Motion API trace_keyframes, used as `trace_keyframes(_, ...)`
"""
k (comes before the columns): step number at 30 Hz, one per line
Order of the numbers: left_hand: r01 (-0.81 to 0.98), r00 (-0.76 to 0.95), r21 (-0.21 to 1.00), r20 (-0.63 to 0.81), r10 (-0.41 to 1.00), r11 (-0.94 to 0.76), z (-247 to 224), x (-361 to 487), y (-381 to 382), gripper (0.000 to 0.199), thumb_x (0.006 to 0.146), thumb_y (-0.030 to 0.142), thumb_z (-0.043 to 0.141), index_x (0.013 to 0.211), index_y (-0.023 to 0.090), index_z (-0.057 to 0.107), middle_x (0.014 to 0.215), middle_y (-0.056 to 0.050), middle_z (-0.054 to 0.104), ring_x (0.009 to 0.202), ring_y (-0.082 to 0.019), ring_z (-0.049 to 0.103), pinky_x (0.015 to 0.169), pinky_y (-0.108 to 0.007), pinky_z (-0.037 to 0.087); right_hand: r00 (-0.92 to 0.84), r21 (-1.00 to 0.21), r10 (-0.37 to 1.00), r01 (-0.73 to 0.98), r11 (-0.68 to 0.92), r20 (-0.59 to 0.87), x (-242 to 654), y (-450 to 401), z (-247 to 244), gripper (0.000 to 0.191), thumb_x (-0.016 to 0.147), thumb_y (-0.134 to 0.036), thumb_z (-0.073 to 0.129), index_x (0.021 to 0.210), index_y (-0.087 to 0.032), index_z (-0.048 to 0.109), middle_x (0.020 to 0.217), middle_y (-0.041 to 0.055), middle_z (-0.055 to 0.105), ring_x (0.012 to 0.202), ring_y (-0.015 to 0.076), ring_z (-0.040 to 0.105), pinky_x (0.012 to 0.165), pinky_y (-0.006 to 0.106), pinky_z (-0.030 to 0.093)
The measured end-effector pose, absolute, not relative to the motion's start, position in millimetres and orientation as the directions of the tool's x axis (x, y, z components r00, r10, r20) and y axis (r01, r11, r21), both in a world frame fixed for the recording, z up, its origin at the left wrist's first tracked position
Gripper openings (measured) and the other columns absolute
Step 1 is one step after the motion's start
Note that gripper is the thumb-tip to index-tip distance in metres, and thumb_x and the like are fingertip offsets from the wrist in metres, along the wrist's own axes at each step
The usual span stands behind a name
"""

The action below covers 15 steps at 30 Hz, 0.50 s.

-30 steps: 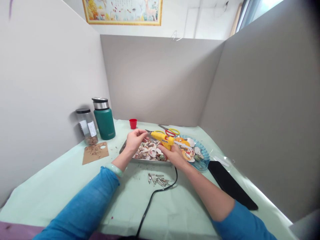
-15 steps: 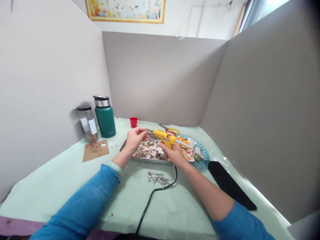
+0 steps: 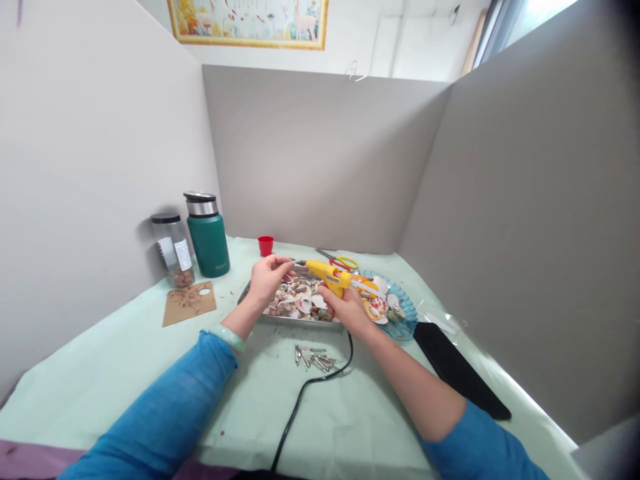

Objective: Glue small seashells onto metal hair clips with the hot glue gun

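My right hand [image 3: 349, 308] is wrapped round the handle of a yellow glue gun [image 3: 327, 272], its nozzle pointing left and a pale glue stick [image 3: 367, 287] poking out of its back. Just left of the nozzle, my left hand [image 3: 270, 275] has its fingertips pinched together; whatever they hold is too small to make out. Both hands are above a metal tray [image 3: 300, 321] full of small seashells [image 3: 300, 301]. To the right, a blue scalloped plate [image 3: 411, 312] bears larger shells and orange pieces, partly behind my right hand.
Metal clips [image 3: 315, 359] lie in front of the tray beside a black cord [image 3: 295, 413]. Scissors [image 3: 345, 262] and a red cup [image 3: 266, 246] are behind. At left stand a green bottle [image 3: 209, 243], a jar [image 3: 173, 250] and a brown card [image 3: 189, 303]; a black flat object [image 3: 460, 370] lies right.
The whole view has shifted very slightly. Both hands and the glue gun keep nearly the same places over the tray.
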<state>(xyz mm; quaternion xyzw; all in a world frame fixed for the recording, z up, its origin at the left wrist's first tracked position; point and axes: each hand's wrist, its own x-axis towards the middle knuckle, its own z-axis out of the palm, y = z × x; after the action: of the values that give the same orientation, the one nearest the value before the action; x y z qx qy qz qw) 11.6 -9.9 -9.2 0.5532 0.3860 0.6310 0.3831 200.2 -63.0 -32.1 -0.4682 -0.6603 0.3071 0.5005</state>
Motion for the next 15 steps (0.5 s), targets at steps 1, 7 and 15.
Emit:
trace_keyframes(1,-0.055,-0.088,0.914,0.396,0.914,-0.401,-8.9,11.9,-10.6,0.025,0.064,0.032,0.072,0.076,0.011,0.062,0.057,-0.003,0.064,0.053,-0.013,0.061,0.052,-0.024,0.047,-0.073,-0.874,0.926,0.311,0.374,0.37,200.2,-63.2,-31.7,0.038,0.079,-0.053,0.055,0.083,-0.016,0.063,0.047,-0.0036,0.051,0.046,0.0116,0.047,0.05,0.024,0.04)
trace_keyframes(7,-0.043,-0.068,0.917,0.394,0.917,-0.397,-8.5,13.5,-12.1,0.025,0.064,0.031,0.072,0.076,0.011,0.062,0.056,-0.003,0.064,0.049,-0.013,0.058,0.052,-0.024,0.046,-0.115,-0.879,0.923,0.282,0.385,0.367,199.5,-65.6,-27.4,0.035,0.079,-0.049,0.057,0.085,-0.016,0.064,0.045,-0.0042,0.049,0.046,0.0122,0.046,0.051,0.025,0.04)
trace_keyframes(15,-0.048,-0.062,0.903,0.424,0.904,-0.427,-9.7,12.8,-11.5,0.026,0.065,0.033,0.072,0.078,0.012,0.063,0.057,-0.003,0.064,0.054,-0.014,0.061,0.054,-0.024,0.048,-0.115,-0.897,0.928,0.237,0.373,0.356,198.9,-63.4,-32.1,0.035,0.079,-0.051,0.056,0.083,-0.016,0.061,0.046,-0.0046,0.047,0.044,0.011,0.044,0.048,0.024,0.039)
